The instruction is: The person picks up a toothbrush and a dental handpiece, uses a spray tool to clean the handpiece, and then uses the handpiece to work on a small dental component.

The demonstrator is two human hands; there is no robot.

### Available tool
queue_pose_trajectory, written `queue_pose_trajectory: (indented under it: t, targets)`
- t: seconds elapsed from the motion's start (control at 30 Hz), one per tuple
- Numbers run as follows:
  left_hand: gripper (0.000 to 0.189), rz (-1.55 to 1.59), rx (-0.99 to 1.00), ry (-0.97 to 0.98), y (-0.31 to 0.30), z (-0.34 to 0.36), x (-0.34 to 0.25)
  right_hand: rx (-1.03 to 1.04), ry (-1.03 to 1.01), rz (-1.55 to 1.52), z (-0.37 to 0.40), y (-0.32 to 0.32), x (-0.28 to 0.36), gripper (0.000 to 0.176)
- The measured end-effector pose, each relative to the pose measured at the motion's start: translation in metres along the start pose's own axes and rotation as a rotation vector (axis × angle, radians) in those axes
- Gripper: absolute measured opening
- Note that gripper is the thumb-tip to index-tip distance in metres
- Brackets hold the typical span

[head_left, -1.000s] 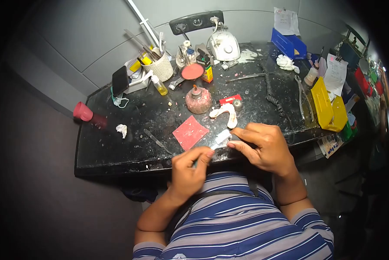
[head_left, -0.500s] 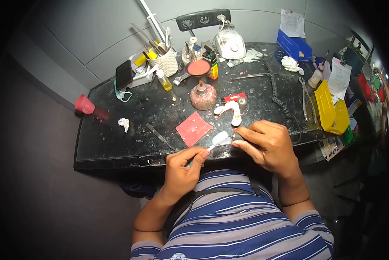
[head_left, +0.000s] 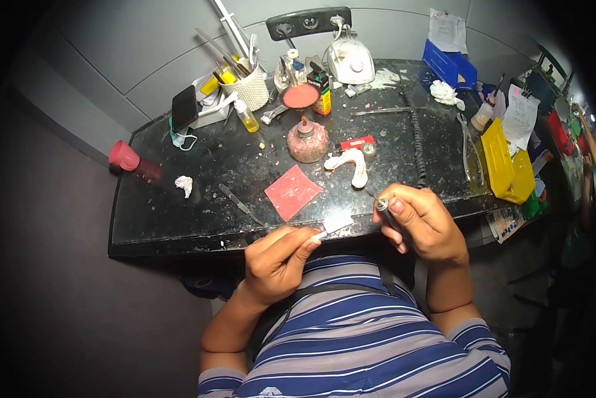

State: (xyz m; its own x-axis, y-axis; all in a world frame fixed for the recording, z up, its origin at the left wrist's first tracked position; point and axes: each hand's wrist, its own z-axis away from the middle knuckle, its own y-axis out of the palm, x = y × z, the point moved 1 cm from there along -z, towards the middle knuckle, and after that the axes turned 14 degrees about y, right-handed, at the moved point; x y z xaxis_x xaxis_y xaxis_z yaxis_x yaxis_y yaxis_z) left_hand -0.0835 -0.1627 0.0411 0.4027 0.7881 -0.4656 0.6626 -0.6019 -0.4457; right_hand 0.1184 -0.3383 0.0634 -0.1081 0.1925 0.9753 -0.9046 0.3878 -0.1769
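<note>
Looking down from a head camera at a person in a striped shirt seated at a cluttered black desk (head_left: 178,219). Both hands hover over the desk's near edge, close to the chest.

The left hand (head_left: 278,255) is closed, with thumb and fingertips pinching the thin handle of a small brush (head_left: 336,222). The brush's white head points up and right, over the desk edge, towards the other hand.

The right hand (head_left: 422,224) is curled in a fist around a handpiece (head_left: 382,204). Only its metal tip shows above the thumb, with a fine bit pointing up and left. The brush head and the handpiece tip are near each other but apart.

Just beyond the hands, a red sheet (head_left: 292,192) lies flat on the desk. A slim metal tool (head_left: 235,201) lies to its left. A white dental cast (head_left: 352,162) lies to the upper right of the sheet, with a pink burner (head_left: 307,140) behind it.

A dark coiled cord (head_left: 417,139) runs down the desk to the right of the cast. At the far left edge stands a red cup (head_left: 124,155), with a crumpled tissue (head_left: 184,185) near it.

Along the back are a phone (head_left: 184,108), a white basket (head_left: 248,83) of tools and a white machine (head_left: 349,58). Yellow bins (head_left: 507,166) sit at the right edge.
</note>
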Motion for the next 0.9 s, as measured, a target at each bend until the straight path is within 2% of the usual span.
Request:
queue_pose_trajectory:
  t: [0.07, 0.3, 0.37, 0.43, 0.5, 0.57, 0.63, 0.7, 0.73, 0.77, 0.83, 0.9]
  targets:
    - [0.008, 0.006, 0.042, 0.060, 0.002, -0.007, -0.002, 0.153, 0.060, -0.178, 0.001, -0.001, -0.001, 0.038]
    - [0.007, 0.070, 0.054, 0.161, 0.011, -0.025, 0.002, 0.349, 0.116, -0.382, 0.000, -0.002, -0.006, 0.041]
    - [0.007, -0.097, -0.049, -0.010, 0.010, -0.026, 0.007, 0.383, 0.131, -0.458, -0.002, -0.001, -0.010, 0.042]
    - [0.016, 0.042, -0.203, -0.288, 0.005, -0.027, 0.015, 0.415, 0.127, -0.477, -0.001, -0.002, -0.012, 0.043]
    - [0.016, 0.038, -0.214, -0.279, 0.000, -0.027, 0.012, 0.443, 0.122, -0.497, -0.001, -0.003, -0.013, 0.043]
    - [0.015, -0.038, -0.067, 0.025, -0.001, -0.026, 0.007, 0.442, 0.131, -0.549, -0.002, -0.002, -0.013, 0.044]
    - [0.010, 0.079, -0.002, 0.081, 0.011, -0.025, -0.004, 0.452, 0.141, -0.565, -0.004, -0.001, -0.012, 0.044]
    - [0.012, 0.004, -0.014, -0.061, 0.015, -0.022, -0.001, 0.466, 0.150, -0.579, -0.006, 0.000, -0.014, 0.044]
    - [0.015, -0.006, -0.097, -0.249, 0.017, -0.021, 0.008, 0.476, 0.162, -0.580, -0.008, 0.001, -0.017, 0.044]
    - [0.016, 0.039, -0.136, -0.356, 0.012, -0.022, 0.013, 0.484, 0.171, -0.580, -0.009, 0.001, -0.018, 0.044]
    - [0.016, -0.013, -0.101, -0.279, 0.006, -0.024, 0.010, 0.481, 0.177, -0.588, -0.010, 0.001, -0.017, 0.044]
    - [0.019, 0.008, -0.039, -0.038, 0.013, -0.024, -0.005, 0.476, 0.199, -0.605, -0.009, 0.003, -0.018, 0.044]
